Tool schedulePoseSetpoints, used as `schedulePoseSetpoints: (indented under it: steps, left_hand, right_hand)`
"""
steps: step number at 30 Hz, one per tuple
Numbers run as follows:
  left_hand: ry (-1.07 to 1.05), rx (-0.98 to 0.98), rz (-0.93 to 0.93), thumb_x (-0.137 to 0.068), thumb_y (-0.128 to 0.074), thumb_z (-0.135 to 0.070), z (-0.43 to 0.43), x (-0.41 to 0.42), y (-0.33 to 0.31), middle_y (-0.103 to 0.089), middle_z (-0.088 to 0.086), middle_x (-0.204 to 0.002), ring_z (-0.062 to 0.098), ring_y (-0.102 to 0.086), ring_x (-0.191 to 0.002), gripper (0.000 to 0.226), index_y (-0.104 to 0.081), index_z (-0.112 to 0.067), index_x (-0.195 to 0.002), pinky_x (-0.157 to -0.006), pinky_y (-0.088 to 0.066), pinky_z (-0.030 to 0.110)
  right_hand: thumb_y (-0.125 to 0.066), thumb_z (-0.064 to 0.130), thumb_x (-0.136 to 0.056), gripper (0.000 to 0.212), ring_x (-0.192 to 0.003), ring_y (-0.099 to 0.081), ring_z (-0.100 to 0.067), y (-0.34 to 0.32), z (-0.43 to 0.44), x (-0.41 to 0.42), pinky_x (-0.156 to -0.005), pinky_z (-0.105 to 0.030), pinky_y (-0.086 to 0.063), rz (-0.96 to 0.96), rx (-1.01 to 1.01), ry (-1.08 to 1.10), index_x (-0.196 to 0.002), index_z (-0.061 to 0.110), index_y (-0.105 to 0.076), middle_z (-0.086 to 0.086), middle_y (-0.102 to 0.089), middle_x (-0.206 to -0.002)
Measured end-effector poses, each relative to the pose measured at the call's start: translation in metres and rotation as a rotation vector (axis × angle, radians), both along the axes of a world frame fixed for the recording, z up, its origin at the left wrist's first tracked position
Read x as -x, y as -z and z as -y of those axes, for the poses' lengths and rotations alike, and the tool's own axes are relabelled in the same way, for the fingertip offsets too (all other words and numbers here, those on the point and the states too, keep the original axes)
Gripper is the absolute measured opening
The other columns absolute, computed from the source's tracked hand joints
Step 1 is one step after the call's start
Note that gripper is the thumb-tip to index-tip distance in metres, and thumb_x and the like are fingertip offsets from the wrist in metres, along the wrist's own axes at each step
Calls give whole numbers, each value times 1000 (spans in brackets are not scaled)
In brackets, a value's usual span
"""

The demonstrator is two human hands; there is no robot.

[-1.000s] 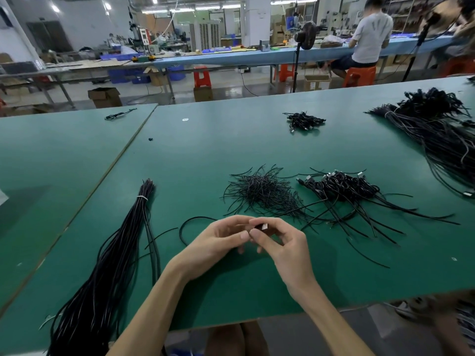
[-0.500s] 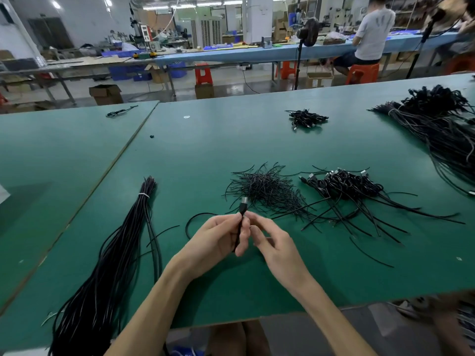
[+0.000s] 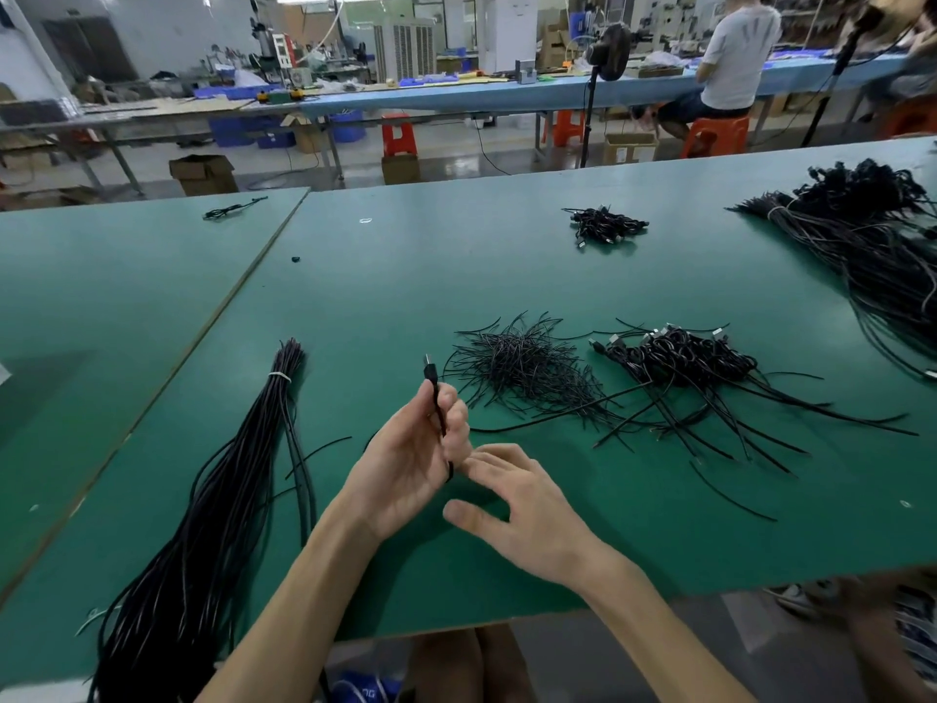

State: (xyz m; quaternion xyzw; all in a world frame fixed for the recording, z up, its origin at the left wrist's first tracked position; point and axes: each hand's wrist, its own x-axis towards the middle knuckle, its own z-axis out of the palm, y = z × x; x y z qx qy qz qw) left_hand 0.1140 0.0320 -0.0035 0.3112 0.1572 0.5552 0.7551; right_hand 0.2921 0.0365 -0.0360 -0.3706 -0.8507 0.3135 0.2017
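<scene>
Grip of left hand (image 3: 405, 469) is closed round one short black cable (image 3: 436, 398), held above the surface (image 3: 405, 276) just left of the loose wire pile (image 3: 522, 370). Right hand (image 3: 527, 509) is slack and nothing is held by it. Work is judged partway done: a heap of plugged cables (image 3: 679, 357) is seen right of the pile and a tied bundle (image 3: 228, 474) well left. Cable axis is near upright, with the plug (image 3: 430, 370) pointed up and away.
</scene>
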Motion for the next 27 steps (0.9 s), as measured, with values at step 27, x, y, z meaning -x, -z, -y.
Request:
schedulePoseSetpoints:
  steps: [27]
  left_hand:
    - [-343, 146, 258, -104, -46, -32, -5, 6, -6, -62, -7, -82, 7, -64, -72, 32, -67, -13, -89, -85, -58, 27]
  right_hand:
    - [-50, 29, -109, 33, -62, -54, -15, -15, 4, -7, -70, -26, -47, -625, 370, 109, -83, 13, -63, 0, -61, -62]
